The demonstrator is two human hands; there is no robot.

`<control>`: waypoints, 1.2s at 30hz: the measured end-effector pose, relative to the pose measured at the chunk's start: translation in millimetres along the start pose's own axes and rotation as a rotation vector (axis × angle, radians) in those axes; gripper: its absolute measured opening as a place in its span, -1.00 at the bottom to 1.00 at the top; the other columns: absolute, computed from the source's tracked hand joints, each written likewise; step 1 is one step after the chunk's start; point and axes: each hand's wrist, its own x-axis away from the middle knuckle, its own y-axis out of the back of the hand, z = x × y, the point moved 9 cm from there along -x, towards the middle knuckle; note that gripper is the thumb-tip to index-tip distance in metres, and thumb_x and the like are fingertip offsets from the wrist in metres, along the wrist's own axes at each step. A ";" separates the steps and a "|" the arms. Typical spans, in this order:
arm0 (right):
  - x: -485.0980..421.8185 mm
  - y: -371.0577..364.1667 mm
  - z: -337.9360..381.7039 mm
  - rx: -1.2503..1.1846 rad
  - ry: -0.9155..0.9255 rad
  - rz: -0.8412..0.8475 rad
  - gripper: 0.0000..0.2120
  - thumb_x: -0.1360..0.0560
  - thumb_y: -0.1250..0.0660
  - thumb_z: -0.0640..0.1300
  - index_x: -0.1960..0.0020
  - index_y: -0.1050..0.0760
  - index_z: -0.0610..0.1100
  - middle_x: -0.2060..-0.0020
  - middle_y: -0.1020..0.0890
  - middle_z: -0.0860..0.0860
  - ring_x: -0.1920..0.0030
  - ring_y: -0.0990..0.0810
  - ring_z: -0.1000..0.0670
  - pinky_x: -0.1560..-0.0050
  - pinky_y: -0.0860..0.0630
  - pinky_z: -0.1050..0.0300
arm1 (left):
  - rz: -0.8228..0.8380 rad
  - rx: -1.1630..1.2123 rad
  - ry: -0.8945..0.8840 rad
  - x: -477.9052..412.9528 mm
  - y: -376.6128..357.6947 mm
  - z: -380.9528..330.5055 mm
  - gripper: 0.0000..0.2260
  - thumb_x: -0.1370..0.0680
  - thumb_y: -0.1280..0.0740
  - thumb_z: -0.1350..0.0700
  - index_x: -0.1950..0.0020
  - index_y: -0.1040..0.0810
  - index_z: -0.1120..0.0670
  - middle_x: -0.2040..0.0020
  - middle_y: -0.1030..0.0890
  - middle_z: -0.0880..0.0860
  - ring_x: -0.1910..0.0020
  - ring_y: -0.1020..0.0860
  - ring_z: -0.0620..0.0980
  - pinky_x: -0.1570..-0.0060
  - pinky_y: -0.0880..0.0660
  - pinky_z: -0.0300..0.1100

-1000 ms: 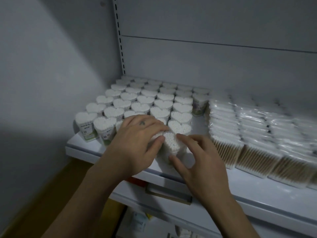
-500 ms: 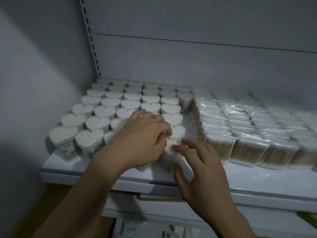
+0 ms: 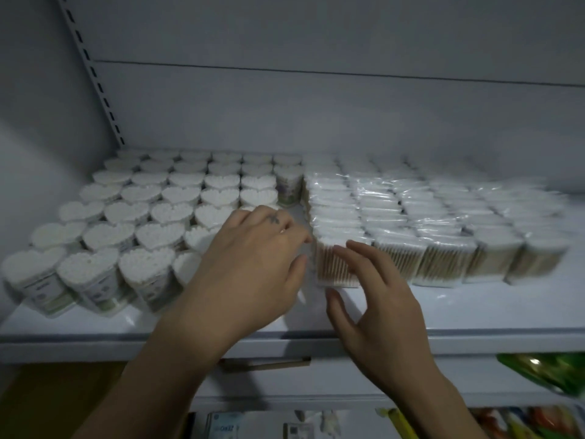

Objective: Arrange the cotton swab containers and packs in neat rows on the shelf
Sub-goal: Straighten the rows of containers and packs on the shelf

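Heart-shaped tubs of white cotton swabs [image 3: 158,213] stand in rows on the left half of the white shelf [image 3: 474,312]. Clear packs of wooden-stick swabs [image 3: 411,217] fill the right half in rows. My left hand [image 3: 253,264] lies over the front right corner of the tub block, fingers and thumb curled round a tub that is mostly hidden under the palm. My right hand [image 3: 380,305] is spread beside it, fingertips touching the face of the front-left pack [image 3: 335,267] and thumb by its lower edge. A narrow gap of bare shelf separates tubs and packs.
A slotted upright [image 3: 95,83] and a grey wall close off the left side; the back panel rises behind the goods. A strip of bare shelf runs along the front edge. Below are a green packet [image 3: 554,372] and colourful goods [image 3: 522,423] on lower shelves.
The view has swung right and closer. My right hand has left the front tub and moved right onto the front-left pack. My left hand stays over the front tubs.
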 end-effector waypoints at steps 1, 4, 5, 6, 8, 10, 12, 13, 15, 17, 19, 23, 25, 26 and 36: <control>-0.2 4.6 -9.8 -0.013 -0.018 -0.002 -0.54 -0.46 -0.29 0.01 -0.35 -0.41 0.01 -0.28 -0.45 0.08 -0.16 -0.52 0.03 -0.02 -0.52 0.17 | -0.024 -0.029 0.006 -1.7 0.3 -8.6 -0.70 -0.54 -0.10 -0.06 -0.08 -0.59 -0.04 0.00 -0.59 -0.07 -0.07 -0.51 -0.01 -0.07 -0.40 -0.04; 0.9 15.7 -34.2 -0.114 -0.047 -0.014 -0.59 -0.47 -0.27 0.02 -0.31 -0.43 0.03 -0.16 -0.49 0.13 -0.02 -0.52 0.15 0.10 -0.49 0.28 | -0.121 -0.051 0.044 -2.0 -1.5 -38.4 -0.76 -0.51 -0.18 -0.02 0.01 -0.60 0.02 0.11 -0.60 -0.02 0.12 -0.56 0.01 0.16 -0.49 -0.05; 2.1 17.3 -41.1 -0.152 -0.052 -0.014 -0.61 -0.47 -0.26 0.02 -0.30 -0.44 0.03 -0.11 -0.50 0.14 0.00 -0.50 0.18 0.11 -0.49 0.29 | -0.142 -0.035 0.069 0.0 -5.0 -48.3 -0.80 -0.50 -0.22 0.00 0.03 -0.59 0.03 0.13 -0.60 -0.02 0.18 -0.57 0.00 0.25 -0.48 -0.09; 3.8 17.8 -47.7 -0.184 -0.057 -0.009 -0.62 -0.47 -0.27 0.01 -0.28 -0.45 0.03 -0.07 -0.50 0.16 0.01 -0.50 0.19 0.11 -0.50 0.28 | -0.152 -0.013 0.102 2.9 -11.6 -56.5 -0.83 -0.50 -0.23 0.02 0.03 -0.58 0.03 0.15 -0.59 -0.02 0.23 -0.56 -0.01 0.32 -0.44 -0.13; 7.0 16.4 -59.2 -0.225 -0.060 0.009 -0.63 -0.47 -0.28 -0.01 -0.27 -0.46 0.03 -0.06 -0.51 0.17 0.00 -0.51 0.20 0.09 -0.52 0.25 | -0.172 0.034 0.188 9.3 -27.6 -66.9 -0.85 -0.52 -0.22 0.02 0.02 -0.54 0.02 0.14 -0.56 -0.03 0.29 -0.56 -0.04 0.41 -0.39 -0.18; 10.4 14.4 -68.0 -0.237 -0.048 0.023 -0.65 -0.47 -0.28 -0.02 -0.25 -0.46 0.03 -0.05 -0.53 0.16 0.01 -0.51 0.19 0.09 -0.53 0.23 | -0.214 0.090 0.275 16.9 -45.2 -68.9 -0.86 -0.52 -0.23 0.01 0.00 -0.49 0.03 0.11 -0.54 -0.02 0.30 -0.55 -0.04 0.45 -0.37 -0.20; 11.8 13.0 -72.9 -0.252 -0.025 0.030 -0.67 -0.48 -0.31 -0.05 -0.24 -0.48 0.01 -0.02 -0.54 0.15 0.05 -0.51 0.18 0.11 -0.53 0.23 | -0.270 0.155 0.354 23.8 -60.1 -65.1 -0.86 -0.53 -0.25 0.03 -0.04 -0.44 0.04 0.07 -0.51 0.00 0.30 -0.53 -0.02 0.44 -0.35 -0.22; 11.6 12.6 -73.2 -0.268 -0.007 0.030 -0.69 -0.48 -0.33 -0.08 -0.23 -0.49 0.00 0.00 -0.54 0.14 0.07 -0.51 0.18 0.13 -0.53 0.24 | -0.303 0.190 0.384 27.5 -65.9 -62.8 -0.85 -0.53 -0.26 0.03 -0.05 -0.41 0.03 0.06 -0.49 0.00 0.29 -0.53 -0.02 0.43 -0.35 -0.23; 8.7 12.7 -70.5 -0.306 0.032 0.011 -0.71 -0.47 -0.34 -0.13 -0.19 -0.52 -0.03 0.05 -0.55 0.13 0.11 -0.52 0.18 0.14 -0.52 0.25 | -0.373 0.287 0.451 33.7 -74.8 -56.7 -0.83 -0.54 -0.28 0.04 -0.07 -0.34 -0.03 0.02 -0.46 -0.01 0.26 -0.52 -0.06 0.40 -0.42 -0.19; 4.2 12.2 -67.6 -0.335 0.060 -0.022 -0.72 -0.46 -0.33 -0.16 -0.16 -0.55 -0.09 0.08 -0.57 0.11 0.14 -0.53 0.17 0.15 -0.51 0.26 | -0.423 0.386 0.537 38.8 -83.1 -49.4 -0.77 -0.55 -0.32 0.07 -0.09 -0.29 -0.07 -0.02 -0.41 -0.05 0.21 -0.49 -0.15 0.32 -0.50 -0.12; 1.6 8.4 -67.7 -0.350 0.065 -0.031 -0.73 -0.46 -0.32 -0.17 -0.16 -0.55 -0.11 0.10 -0.57 0.10 0.17 -0.53 0.16 0.18 -0.52 0.25 | -0.444 0.424 0.596 41.8 -89.8 -45.7 -0.70 -0.53 -0.37 0.10 -0.17 -0.32 -0.03 -0.07 -0.39 -0.05 0.18 -0.46 -0.21 0.24 -0.52 -0.12; 3.9 5.2 -74.8 -0.385 0.037 -0.029 -0.74 -0.46 -0.32 -0.16 -0.14 -0.56 -0.06 0.10 -0.57 0.14 0.19 -0.52 0.18 0.24 -0.50 0.31 | -0.362 0.489 0.724 44.6 -102.8 -40.6 -0.45 -0.54 -0.36 0.02 -0.46 -0.20 -0.06 -0.10 -0.51 -0.15 0.10 -0.49 -0.23 0.08 -0.37 -0.26; 4.8 6.0 -77.2 -0.387 0.028 -0.034 -0.74 -0.46 -0.31 -0.15 -0.14 -0.56 -0.06 0.09 -0.58 0.14 0.19 -0.53 0.18 0.24 -0.50 0.32 | -0.341 0.479 0.715 42.3 -102.9 -43.0 -0.39 -0.54 -0.35 0.01 -0.52 -0.14 -0.07 -0.19 -0.41 -0.30 0.03 -0.50 -0.17 -0.01 -0.40 -0.22; 4.7 4.9 -77.7 -0.382 0.025 -0.026 -0.73 -0.46 -0.30 -0.14 -0.15 -0.56 -0.06 0.08 -0.59 0.14 0.19 -0.53 0.19 0.23 -0.51 0.31 | -0.336 0.483 0.720 41.4 -101.9 -43.2 -0.38 -0.54 -0.35 0.01 -0.52 -0.14 -0.07 -0.19 -0.39 -0.32 0.03 -0.50 -0.18 -0.04 -0.43 -0.19; 9.2 1.8 -65.4 -0.401 0.121 0.087 -0.63 -0.50 -0.25 0.06 -0.26 -0.50 -0.03 -0.03 -0.60 0.15 0.13 -0.57 0.17 0.20 -0.54 0.27 | -0.522 0.974 0.683 52.0 -88.6 -40.9 -0.85 -0.45 -0.48 0.08 0.04 -0.58 -0.09 0.13 -0.63 0.01 0.27 -0.58 -0.12 0.28 -0.50 -0.29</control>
